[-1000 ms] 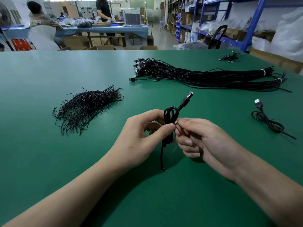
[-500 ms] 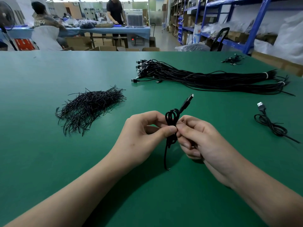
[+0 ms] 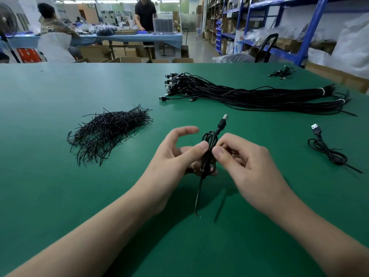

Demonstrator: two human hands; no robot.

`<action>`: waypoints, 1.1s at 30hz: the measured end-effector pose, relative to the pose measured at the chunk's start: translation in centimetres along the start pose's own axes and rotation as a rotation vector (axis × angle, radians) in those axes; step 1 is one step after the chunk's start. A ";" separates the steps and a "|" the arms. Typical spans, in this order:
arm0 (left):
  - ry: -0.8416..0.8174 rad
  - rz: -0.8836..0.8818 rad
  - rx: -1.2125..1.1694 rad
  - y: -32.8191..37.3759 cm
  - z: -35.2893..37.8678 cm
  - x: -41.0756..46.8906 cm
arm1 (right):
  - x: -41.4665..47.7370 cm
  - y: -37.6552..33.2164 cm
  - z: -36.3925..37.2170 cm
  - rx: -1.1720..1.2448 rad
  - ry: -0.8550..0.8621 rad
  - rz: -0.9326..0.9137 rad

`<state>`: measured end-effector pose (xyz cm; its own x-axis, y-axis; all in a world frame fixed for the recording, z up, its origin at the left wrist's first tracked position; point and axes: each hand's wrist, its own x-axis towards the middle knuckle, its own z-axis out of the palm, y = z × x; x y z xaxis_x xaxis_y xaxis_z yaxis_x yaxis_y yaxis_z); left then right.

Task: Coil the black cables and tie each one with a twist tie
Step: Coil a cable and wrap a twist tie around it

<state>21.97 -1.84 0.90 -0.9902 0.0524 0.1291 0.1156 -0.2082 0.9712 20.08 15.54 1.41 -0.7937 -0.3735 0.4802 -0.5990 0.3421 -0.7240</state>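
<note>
Cables, uncoiled, are lying in one long black bundle [image 3: 249, 94] across the far side of the green table [image 3: 60, 196], plugs pointing left. A loose pile of black twist ties [image 3: 107, 132] is sitting to the left, well apart from the bundle.

The left hand [image 3: 171, 162] is gripping the coiled cable [image 3: 209, 136] just above the table, with the thumb pressing its waist, the fingers curling behind and the index finger lifting clear. The right hand [image 3: 245, 162] is pinching the same waist between thumb and forefinger. Whether a tie is between the fingers cannot be told.

The coil's USB plug [image 3: 223, 120] is sticking up and away, and its tail is hanging down to the table. A tied cable [image 3: 329, 152] is lying to the right. A small tangle of cables [image 3: 281, 72] is resting at the far right edge.
</note>
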 end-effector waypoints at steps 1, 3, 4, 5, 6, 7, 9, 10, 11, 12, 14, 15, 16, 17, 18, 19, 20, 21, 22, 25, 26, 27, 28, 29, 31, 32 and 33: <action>0.000 0.066 0.036 0.0 -0.1 0.0 | 0.1 0.1 0.0 0.144 -0.004 0.080; -0.023 0.212 0.236 -0.1 -0.5 0.1 | 0.3 0.2 -0.3 0.427 -0.004 0.272; -0.040 0.268 0.383 0.0 -0.6 0.1 | 0.4 0.2 -0.4 0.530 -0.020 0.363; -0.046 0.308 0.520 -0.1 -0.7 0.1 | 0.4 0.2 -0.6 0.603 -0.049 0.435; -0.030 0.337 0.624 -0.1 -0.8 0.1 | 0.4 0.2 -0.7 0.656 -0.088 0.484; -0.003 0.366 0.695 -0.1 -0.8 0.1 | 0.3 0.2 -0.7 0.693 -0.130 0.510; 0.050 0.430 0.783 0.0 -0.9 0.2 | 0.2 0.1 -0.6 0.713 -0.194 0.506; 0.072 0.450 0.808 0.1 -1.0 0.2 | 0.2 0.0 -0.5 0.698 -0.206 0.486; 0.090 0.459 0.816 0.2 -1.1 0.2 | 0.2 -0.1 -0.4 0.669 -0.203 0.459; 0.100 0.451 0.814 0.3 -1.1 0.2 | 0.3 -0.1 -0.4 0.627 -0.190 0.420; 0.073 0.409 0.780 0.2 -1.0 0.2 | 0.3 -0.1 -0.5 0.504 -0.156 0.315; 0.035 0.367 0.732 0.1 -0.9 0.2 | 0.4 -0.1 -0.6 0.413 -0.143 0.251; -0.011 0.312 0.655 0.1 -0.8 0.1 | 0.4 0.0 -0.7 0.300 -0.132 0.183; -0.051 0.258 0.564 0.1 -0.6 0.0 | 0.3 0.0 -0.8 0.179 -0.117 0.117; -0.078 0.211 0.485 0.1 -0.5 0.0 | 0.3 0.0 -0.9 0.064 -0.097 0.056; -0.096 0.170 0.422 0.2 -0.4 -0.1 | 0.2 -0.1 -1.0 -0.026 -0.073 0.005; -0.111 0.128 0.364 0.3 -0.3 -0.1 | 0.2 -0.2 -1.0 -0.083 -0.052 -0.031; -0.119 0.091 0.300 0.3 -0.2 -0.2 | 0.2 -0.2 -1.0 -0.114 -0.040 -0.052; -0.118 0.066 0.232 0.3 -0.1 -0.2 | 0.2 -0.2 -0.9 -0.118 -0.039 -0.051; -0.078 0.117 0.124 0.1 -0.2 0.0 | 0.5 0.3 -0.8 0.222 -0.059 0.112; -0.081 0.168 0.137 0.0 -0.3 0.0 | 0.6 0.5 -0.9 0.393 -0.059 0.199; -0.093 0.226 0.187 -0.1 -0.4 0.1 | 0.6 0.5 -1.0 0.536 -0.066 0.288; -0.111 0.284 0.279 -0.1 -0.6 0.1 | 0.6 0.5 -1.2 0.630 -0.085 0.370; -0.118 0.337 0.405 -0.2 -0.7 0.1 | 0.5 0.5 -1.3 0.693 -0.114 0.439; -0.082 0.443 0.662 -0.3 -0.8 0.1 | 0.4 0.4 -1.2 0.778 -0.187 0.536; -0.045 0.496 0.756 -0.4 -0.8 0.1 | 0.4 0.4 -1.0 0.794 -0.213 0.562; -0.013 0.535 0.816 -0.3 -0.8 0.2 | 0.3 0.4 -0.8 0.793 -0.227 0.578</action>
<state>21.71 -2.55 0.42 -0.7910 0.1592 0.5908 0.5727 0.5325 0.6233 19.51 16.26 1.70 -0.8516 -0.5157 -0.0946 0.1803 -0.1186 -0.9764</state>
